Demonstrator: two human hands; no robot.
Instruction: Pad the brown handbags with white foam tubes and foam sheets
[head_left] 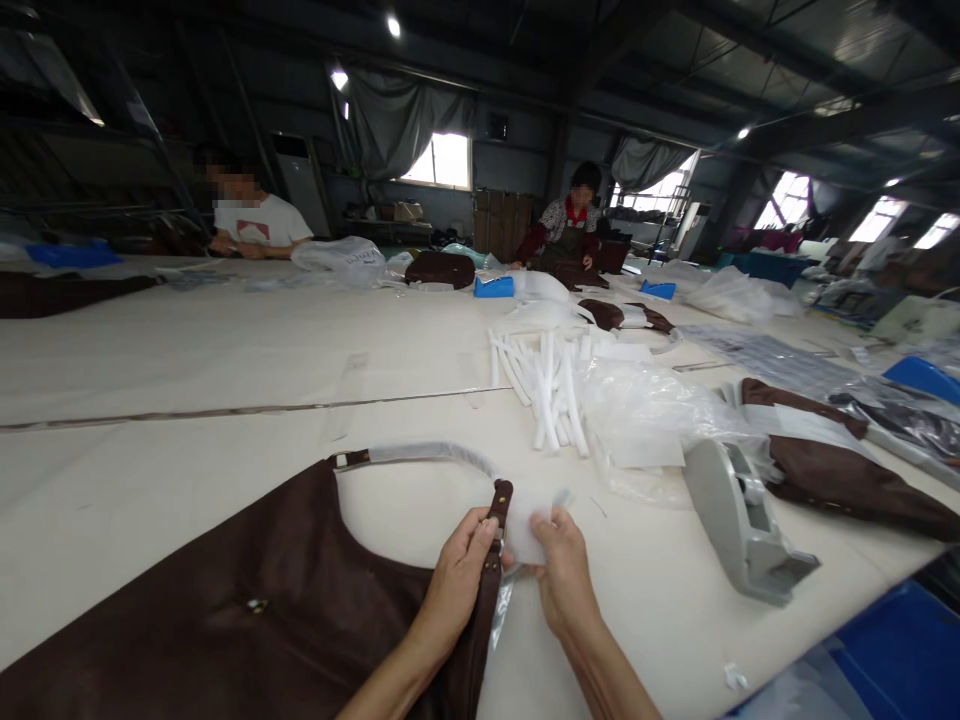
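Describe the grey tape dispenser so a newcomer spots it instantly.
On the pale table, look right of the right hand. The tape dispenser sits there, beside crumpled clear plastic and a brown bag; among them, it alone is grey.

Daylight glares white through the far windows (442,160) and small lamps (394,26) burn beneath a murky roof (780,60), while the pale tabletop (225,360) before me lies softly lit; plastic bags (637,400) gleam, the background blurs slightly, and outer edges stretch and lean.

Left of the grip, the bag (247,590) lies on the table (225,365); rightward sits a tape dispenser (724,510); sticks (553,390) lie beyond the grip.
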